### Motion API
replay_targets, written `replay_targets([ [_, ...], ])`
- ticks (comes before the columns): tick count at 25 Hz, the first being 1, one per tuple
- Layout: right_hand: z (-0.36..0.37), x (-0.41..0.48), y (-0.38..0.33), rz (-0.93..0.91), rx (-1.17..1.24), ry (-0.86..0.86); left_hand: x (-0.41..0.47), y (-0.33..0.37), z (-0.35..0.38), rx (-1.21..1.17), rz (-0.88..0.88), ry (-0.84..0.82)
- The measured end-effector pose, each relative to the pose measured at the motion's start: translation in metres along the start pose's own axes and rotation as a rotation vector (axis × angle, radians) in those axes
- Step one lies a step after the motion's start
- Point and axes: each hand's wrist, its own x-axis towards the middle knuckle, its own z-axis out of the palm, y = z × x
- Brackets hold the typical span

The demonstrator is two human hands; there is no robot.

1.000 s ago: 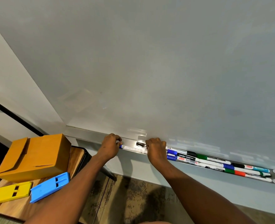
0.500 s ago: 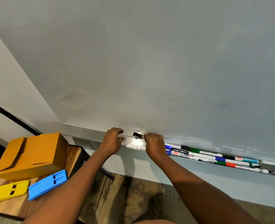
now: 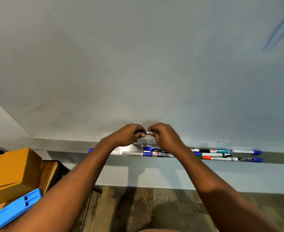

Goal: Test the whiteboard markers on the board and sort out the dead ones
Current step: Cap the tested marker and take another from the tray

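We see both hands raised just above the long aluminium tray (image 3: 62, 146) and close to the broad white whiteboard (image 3: 137, 64), sharing one slim white-barrelled marker (image 3: 147, 132) with a dark cap. The left hand (image 3: 127, 137) has its fingers (image 3: 138, 135) curled round the dark cap end. The right hand (image 3: 164, 137) has its fingers (image 3: 154, 133) curled round the white barrel, most of which is hidden in the fist. Only a short stretch of the marker shows in the small gap between the two fists.

The coming move, we judge, turns on the marker's long axis. It lies level, running left to right, parallel to the tray and to the board's face, with the cap toward the left hand. Pulling the cap off therefore means the fists part sideways, straight along that line. The tip would then point left, and the right hand, holding the barrel, would have to swing it toward the board just beyond the knuckles. Whether the cap is loose we cannot tell.

The other markers (image 3: 213, 155), capped blue, green, red and black, lie lengthwise in the tray, below and to the right of the hands. A faint blue scribble (image 3: 278, 24) marks the board's upper right corner
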Motion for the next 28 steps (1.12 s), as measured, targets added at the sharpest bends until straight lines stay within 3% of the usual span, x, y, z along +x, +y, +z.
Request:
replay_targets([
  [4,-0.055,-0.018,0.020,0.003,0.034,0.079,0.017,0.054,0.004,0.008,0.046,0.017],
  [7,-0.092,-0.035,0.037,0.058,-0.089,0.386,0.024,0.087,0.004,-0.137,0.061,0.056],
  [10,-0.130,-0.057,0.054,0.273,0.368,0.595,0.028,0.129,0.010,-0.254,0.133,0.116],
  [12,-0.155,-0.068,0.058,0.386,0.871,0.482,0.032,0.160,0.018,-0.336,0.192,0.101],
  [14,-0.174,-0.076,0.058,0.356,1.180,0.314,0.036,0.186,0.027,-0.413,0.245,0.029],
  [17,-0.208,-0.085,0.065,0.231,1.088,0.276,0.046,0.228,0.035,-0.431,0.298,-0.040],
  [28,-0.347,-0.096,0.067,-0.021,1.063,0.258,0.062,0.351,-0.003,-0.268,0.441,0.003],
])
